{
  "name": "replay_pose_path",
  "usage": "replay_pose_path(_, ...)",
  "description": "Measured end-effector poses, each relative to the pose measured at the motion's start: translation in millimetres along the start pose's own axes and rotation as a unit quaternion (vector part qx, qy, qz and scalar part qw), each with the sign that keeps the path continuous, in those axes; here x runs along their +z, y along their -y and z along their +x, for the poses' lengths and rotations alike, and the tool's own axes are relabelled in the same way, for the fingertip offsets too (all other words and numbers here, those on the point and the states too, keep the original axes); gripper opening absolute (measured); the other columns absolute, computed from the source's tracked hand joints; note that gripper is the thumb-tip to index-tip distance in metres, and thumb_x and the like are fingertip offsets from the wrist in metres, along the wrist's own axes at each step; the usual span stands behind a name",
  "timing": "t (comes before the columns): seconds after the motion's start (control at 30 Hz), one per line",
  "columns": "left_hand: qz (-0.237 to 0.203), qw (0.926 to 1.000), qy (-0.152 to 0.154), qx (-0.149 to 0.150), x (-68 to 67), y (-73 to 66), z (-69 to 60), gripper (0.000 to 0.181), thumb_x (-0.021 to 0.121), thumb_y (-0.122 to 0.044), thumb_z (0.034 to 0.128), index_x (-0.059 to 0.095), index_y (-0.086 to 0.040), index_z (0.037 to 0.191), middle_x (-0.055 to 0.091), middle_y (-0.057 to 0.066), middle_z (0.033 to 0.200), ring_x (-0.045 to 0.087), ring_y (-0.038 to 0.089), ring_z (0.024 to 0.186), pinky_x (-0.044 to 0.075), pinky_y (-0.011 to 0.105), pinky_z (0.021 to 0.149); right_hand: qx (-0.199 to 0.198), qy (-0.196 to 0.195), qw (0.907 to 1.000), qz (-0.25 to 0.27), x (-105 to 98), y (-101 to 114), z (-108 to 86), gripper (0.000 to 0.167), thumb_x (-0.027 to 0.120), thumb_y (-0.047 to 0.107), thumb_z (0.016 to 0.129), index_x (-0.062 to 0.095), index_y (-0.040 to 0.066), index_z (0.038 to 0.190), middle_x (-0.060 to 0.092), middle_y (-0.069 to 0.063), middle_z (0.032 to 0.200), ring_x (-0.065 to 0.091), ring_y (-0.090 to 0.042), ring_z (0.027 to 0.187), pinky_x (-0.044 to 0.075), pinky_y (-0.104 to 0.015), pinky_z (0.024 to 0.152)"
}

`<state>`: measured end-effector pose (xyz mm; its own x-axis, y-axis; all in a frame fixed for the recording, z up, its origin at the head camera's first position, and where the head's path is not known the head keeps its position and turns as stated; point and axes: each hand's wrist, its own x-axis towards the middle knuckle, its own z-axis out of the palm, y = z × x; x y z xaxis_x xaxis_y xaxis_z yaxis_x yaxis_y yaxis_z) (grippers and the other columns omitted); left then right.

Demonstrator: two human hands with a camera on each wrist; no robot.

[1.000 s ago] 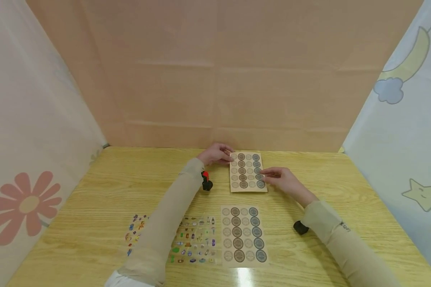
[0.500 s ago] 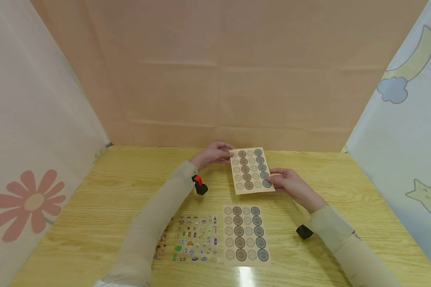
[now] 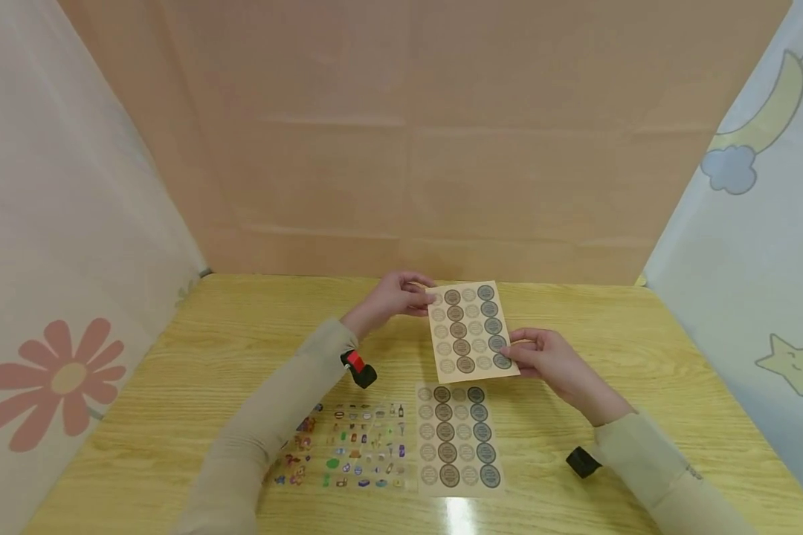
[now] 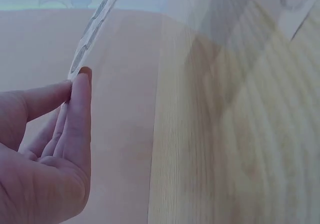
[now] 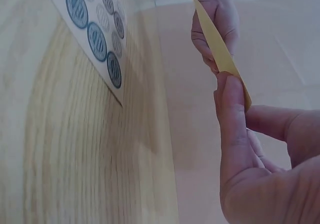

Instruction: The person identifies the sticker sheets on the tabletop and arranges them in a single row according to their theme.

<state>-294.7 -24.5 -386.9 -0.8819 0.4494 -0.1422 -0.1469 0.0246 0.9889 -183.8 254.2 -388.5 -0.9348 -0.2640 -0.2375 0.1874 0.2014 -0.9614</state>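
A cream sticker sheet (image 3: pixel 471 331) with columns of round brown, pale and blue-grey stickers is held up off the table, tilted. My left hand (image 3: pixel 395 296) pinches its upper left corner between thumb and fingers; in the left wrist view the sheet shows nearly edge-on above the left hand (image 4: pixel 50 149). The lower right edge is pinched by my right hand (image 3: pixel 558 364). In the right wrist view the right hand (image 5: pixel 260 149) grips the sheet's edge (image 5: pixel 220 44). A matching sticker sheet (image 3: pixel 455 438) lies flat on the table nearer me.
Left of the flat sheet lies a clear sheet of small colourful stickers (image 3: pixel 368 449). Farther left, more colourful stickers (image 3: pixel 294 464) are partly hidden by the left sleeve (image 3: pixel 261 438). Behind the wooden table (image 3: pixel 241 319) stands a tan backdrop (image 3: pixel 401 148), with printed cloths at both sides.
The held sheet has risen from the table's back and come toward me, turning slightly and tilting. My right hand now pinches lower on its right edge. Both forearms have drawn back.
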Motion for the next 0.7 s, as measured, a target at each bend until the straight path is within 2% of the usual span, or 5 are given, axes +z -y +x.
replay_pose_path(0.17,-0.027,0.9994,0.015,-0.015,11.6,4.9,-22.5,0.041,0.069,-0.002,0.0871,0.052,0.004,0.124,0.067,0.02,0.1,0.068,0.024,0.076,0.05,0.052,0.087,-0.002,-0.008,0.9999,0.009,4.5,3.1,-13.9,0.038,0.062,0.01,0.094,0.045,-0.012,0.119,0.071,-0.01,0.092,0.069,-0.02,0.081,0.058,-0.038,0.072)
replay_pose_path(0.3,-0.015,0.9986,0.048,-0.018,23.1,10.7,-41.9,0.036,0.067,0.001,0.0878,0.053,0.005,0.12,0.068,0.018,0.095,0.069,0.026,0.078,0.051,0.053,0.085,-0.001,-0.002,0.9996,0.03,8.0,3.5,-21.3,0.031,0.062,0.007,0.093,0.047,-0.01,0.115,0.071,-0.01,0.092,0.069,-0.021,0.082,0.058,-0.04,0.074)
replay_pose_path(0.4,-0.011,0.9982,0.057,-0.013,32.8,13.8,-53.9,0.031,0.066,0.002,0.088,0.056,0.005,0.117,0.066,0.015,0.087,0.069,0.026,0.076,0.052,0.052,0.082,-0.005,0.011,0.9993,0.037,7.7,2.8,-28.6,0.029,0.06,0.007,0.094,0.046,-0.009,0.114,0.07,-0.01,0.092,0.069,-0.022,0.082,0.058,-0.039,0.073)
replay_pose_path(0.53,-0.014,0.9984,0.054,-0.01,45.3,14.9,-64.9,0.024,0.067,0.003,0.0874,0.056,0.004,0.109,0.063,0.012,0.08,0.067,0.024,0.07,0.055,0.05,0.078,-0.011,0.009,0.9991,0.039,3.9,3.3,-39.5,0.037,0.058,0.008,0.095,0.041,-0.011,0.122,0.07,-0.009,0.095,0.069,-0.023,0.083,0.058,-0.038,0.071)
replay_pose_path(0.7,-0.034,0.9974,0.06,-0.022,63.5,13.8,-75.0,0.021,0.067,0.004,0.0865,0.053,0.003,0.101,0.063,0.011,0.077,0.066,0.022,0.065,0.056,0.049,0.074,-0.018,-0.01,0.9988,0.044,-3.3,5.3,-49.9,0.041,0.057,0.008,0.096,0.038,-0.011,0.127,0.069,-0.005,0.096,0.068,-0.02,0.083,0.058,-0.036,0.07)
